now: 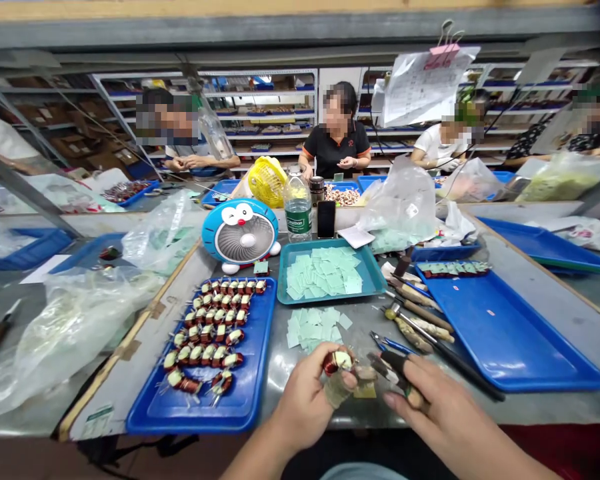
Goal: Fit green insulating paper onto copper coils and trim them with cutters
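My left hand (307, 393) pinches a small copper-wound coil (336, 362) with a pale face. A wrapping covers my left thumb. My right hand (437, 400) grips a hand tool (390, 373) with a flat metal end, pointed at the coil; its exact kind is blurred. A small yellowish piece (365, 389) lies below the coil. Just beyond my hands is a loose pile of pale green square sheets (315, 328). More such sheets fill a teal tray (283, 293). To the left, rows of similar coils (210, 320) stand in a blue tray (195, 415).
Pliers (393, 343), a hammer (420, 327) and other handled tools lie right of the sheets. A blue tray (525, 347) at right holds a row of coils along its far edge. A cartoon fan (247, 237), bottle (299, 207) and phone (326, 219) stand behind. Co-workers sit opposite.
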